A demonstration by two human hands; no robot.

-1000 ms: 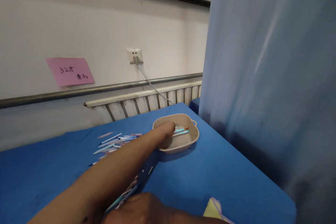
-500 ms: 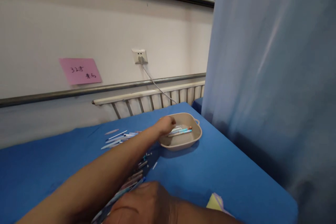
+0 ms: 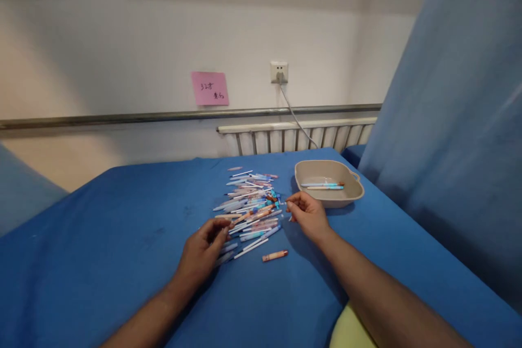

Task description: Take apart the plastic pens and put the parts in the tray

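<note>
Head view. Left hand (image 3: 206, 244): thumb and fingers curled towards each other at the near-left edge of a loose heap of slim pen parts in pale blue, white, pink and orange (image 3: 253, 209). Fingertips reached the heap; could not tell whether they gripped a piece. Right hand (image 3: 308, 215): thumb and forefinger drawn close, just right of the heap; small pale bits showed at the fingertips, but could not tell whether they were pinched.

Small brown and turquoise pieces (image 3: 272, 198) lay just left of the right fingertips. A short orange barrel with a brown end (image 3: 275, 256) lay apart from the heap, between the hands and nearer the wearer. Beyond the right hand, slightly to its right, stood a beige rounded basin with a loop handle (image 3: 342, 203); slender blue-and-white pens (image 3: 326, 188) lay inside. A yellow object (image 3: 350, 331), partly hidden, sat below the right forearm. Blue cloth (image 3: 81, 261) extended beneath both hands.
</note>
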